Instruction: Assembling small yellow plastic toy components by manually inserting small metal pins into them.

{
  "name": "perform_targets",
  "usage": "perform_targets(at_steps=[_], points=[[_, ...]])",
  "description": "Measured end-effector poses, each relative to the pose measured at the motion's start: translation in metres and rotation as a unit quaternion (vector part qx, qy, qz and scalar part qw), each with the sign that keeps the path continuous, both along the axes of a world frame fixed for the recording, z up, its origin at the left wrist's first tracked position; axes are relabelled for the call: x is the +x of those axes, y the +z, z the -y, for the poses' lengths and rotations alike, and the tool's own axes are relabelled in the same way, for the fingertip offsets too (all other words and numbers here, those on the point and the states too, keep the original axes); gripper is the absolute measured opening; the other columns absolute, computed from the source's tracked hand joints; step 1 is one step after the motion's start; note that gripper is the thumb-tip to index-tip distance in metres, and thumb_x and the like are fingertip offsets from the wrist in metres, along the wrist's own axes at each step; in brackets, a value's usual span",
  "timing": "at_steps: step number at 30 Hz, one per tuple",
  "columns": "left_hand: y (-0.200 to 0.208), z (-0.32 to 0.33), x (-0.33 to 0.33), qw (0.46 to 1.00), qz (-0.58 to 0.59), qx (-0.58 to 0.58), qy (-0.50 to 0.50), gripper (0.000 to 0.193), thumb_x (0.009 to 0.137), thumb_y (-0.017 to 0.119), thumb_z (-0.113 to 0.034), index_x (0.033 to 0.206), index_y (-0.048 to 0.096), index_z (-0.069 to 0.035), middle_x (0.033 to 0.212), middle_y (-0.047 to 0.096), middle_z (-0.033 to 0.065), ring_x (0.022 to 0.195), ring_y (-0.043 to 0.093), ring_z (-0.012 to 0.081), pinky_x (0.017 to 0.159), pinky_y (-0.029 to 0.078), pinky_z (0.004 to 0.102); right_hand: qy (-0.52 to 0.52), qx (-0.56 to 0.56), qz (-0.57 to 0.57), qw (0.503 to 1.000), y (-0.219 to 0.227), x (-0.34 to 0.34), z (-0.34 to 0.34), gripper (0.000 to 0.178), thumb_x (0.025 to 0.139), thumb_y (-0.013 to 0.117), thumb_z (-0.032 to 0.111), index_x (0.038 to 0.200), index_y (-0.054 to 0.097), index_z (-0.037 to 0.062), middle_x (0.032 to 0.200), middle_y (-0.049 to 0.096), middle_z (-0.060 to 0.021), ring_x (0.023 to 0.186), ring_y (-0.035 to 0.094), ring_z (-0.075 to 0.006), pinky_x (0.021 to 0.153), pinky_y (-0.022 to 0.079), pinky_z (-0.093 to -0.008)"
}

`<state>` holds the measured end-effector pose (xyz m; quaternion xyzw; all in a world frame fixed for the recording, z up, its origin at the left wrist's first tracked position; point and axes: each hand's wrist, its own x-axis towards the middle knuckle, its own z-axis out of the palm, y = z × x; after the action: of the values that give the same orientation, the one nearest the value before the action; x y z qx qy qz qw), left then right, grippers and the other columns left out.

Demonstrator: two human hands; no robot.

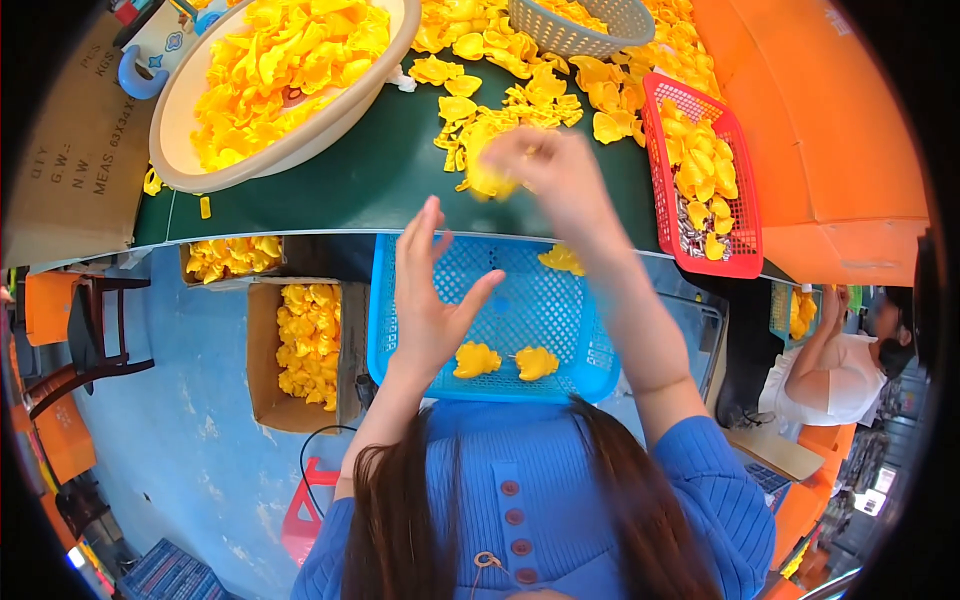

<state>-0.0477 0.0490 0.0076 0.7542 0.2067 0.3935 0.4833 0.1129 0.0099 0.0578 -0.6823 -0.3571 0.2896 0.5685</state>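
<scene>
My right hand [552, 172] is over the green table [300, 210], its fingers pinched on a yellow plastic piece [488, 178] that is smeared by motion. Lower down, my left hand [432, 285] is raised with fingers and thumb spread, holding nothing. Under it, against my lap, is a blue mesh basket [400, 250]. Two yellow pieces [478, 360] lie side by side near the basket's close edge, and another yellow piece [562, 260] is at its far right, partly behind my right forearm. Just beyond my right hand spreads a loose pile of yellow pieces [545, 100].
A big beige basin [165, 150] of yellow pieces stands far left, a grey basket [575, 38] at the back. To the right is a red basket [750, 220] with yellow and small metal parts, beside an orange panel [820, 120]. A cardboard box [262, 390] sits lower left; another person [825, 380] works at right.
</scene>
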Motion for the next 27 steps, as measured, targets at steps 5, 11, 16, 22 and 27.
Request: perform_targets(at_steps=[5, 11, 16, 22, 27], points=[[-0.012, 0.001, 0.007, 0.997, -0.009, 0.068, -0.02, 0.073, 0.064, 0.075, -0.003, 0.127, 0.041, -0.001, 0.109, 0.056, 0.0145, 0.095, 0.058, 0.0254, 0.079, 0.05, 0.0321, -0.008, 0.011, -0.091, 0.996, -0.02, -0.044, 0.035, 0.014, 0.077, 0.065, 0.01, 0.069, 0.06, -0.0018, 0.078, 0.058, -0.0028, 0.069, 0.051, -0.0058, 0.059, 0.04, -0.0192], [-0.015, 0.004, 0.01, 0.983, 0.014, -0.152, -0.103, 0.076, 0.068, 0.072, -0.001, 0.133, 0.034, -0.004, 0.111, 0.055, 0.0148, 0.098, 0.058, 0.0197, 0.08, 0.051, 0.0303, -0.004, 0.06, -0.002, 0.998, -0.037, -0.031, 0.051, 0.007, 0.077, 0.063, 0.005, 0.077, 0.064, -0.0017, 0.082, 0.06, -0.0058, 0.074, 0.054, -0.0118, 0.067, 0.043, -0.0249], [-0.013, -0.006, 0.009, 0.933, 0.061, -0.332, -0.122, 0.069, 0.08, 0.063, -0.012, 0.137, 0.024, -0.005, 0.113, 0.055, 0.0206, 0.094, 0.059, 0.0194, 0.078, 0.051, 0.0306, -0.111, 0.016, 0.434, 0.894, -0.059, 0.011, 0.055, 0.012, 0.075, 0.065, 0.005, 0.086, 0.066, 0.003, 0.088, 0.06, -0.0082, 0.081, 0.053, -0.0234, 0.069, 0.045, -0.0304], [-0.016, -0.009, 0.004, 0.892, 0.059, -0.419, -0.161, 0.064, 0.086, 0.056, -0.031, 0.137, 0.025, -0.006, 0.114, 0.053, 0.0226, 0.092, 0.06, 0.0188, 0.077, 0.051, 0.0291, -0.037, -0.02, 0.512, 0.858, -0.067, 0.022, 0.062, 0.023, 0.071, 0.066, 0.006, 0.094, 0.064, 0.0043, 0.095, 0.059, -0.0064, 0.085, 0.051, -0.0237, 0.074, 0.043, -0.0333], [-0.013, -0.008, 0.002, 0.839, 0.071, -0.512, -0.172, 0.052, 0.093, 0.042, -0.033, 0.135, 0.029, -0.005, 0.118, 0.051, 0.0214, 0.092, 0.06, 0.0181, 0.076, 0.052, 0.0288, -0.018, -0.041, 0.491, 0.87, -0.068, 0.01, 0.077, 0.026, 0.069, 0.068, 0.007, 0.095, 0.063, 0.0035, 0.096, 0.059, -0.0071, 0.087, 0.051, -0.0239, 0.075, 0.043, -0.0353]])
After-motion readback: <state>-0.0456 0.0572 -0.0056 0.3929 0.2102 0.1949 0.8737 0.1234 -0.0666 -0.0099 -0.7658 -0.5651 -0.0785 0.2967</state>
